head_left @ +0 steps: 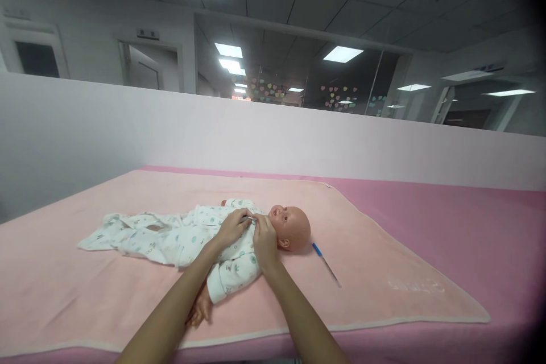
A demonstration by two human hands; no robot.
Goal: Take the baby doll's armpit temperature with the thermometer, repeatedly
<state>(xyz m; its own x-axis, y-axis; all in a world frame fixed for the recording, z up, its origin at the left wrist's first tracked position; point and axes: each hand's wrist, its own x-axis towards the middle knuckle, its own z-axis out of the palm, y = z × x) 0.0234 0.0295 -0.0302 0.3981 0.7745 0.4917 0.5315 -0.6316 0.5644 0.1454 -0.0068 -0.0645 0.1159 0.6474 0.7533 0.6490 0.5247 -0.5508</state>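
A baby doll [293, 226] lies on its back, head to the right, wearing a white printed baby outfit [187, 242]. My left hand [234, 226] rests on the doll's chest, fingers bent and closed at the neckline. Close beside the chin, my right hand [265, 234] also has its fingers pinched together at the collar. A small pale edge shows between both sets of fingertips; it looks like the outfit's neckline. Near the doll's head lies a thin clear stick with a blue end [317, 249], touched by neither hand.
A peach blanket [384, 273] with a pale border lies under the doll, over a pink surface [426, 216]. Behind it runs a low white partition [273, 136]. The doll's hand [199, 308] sticks out near my left forearm.
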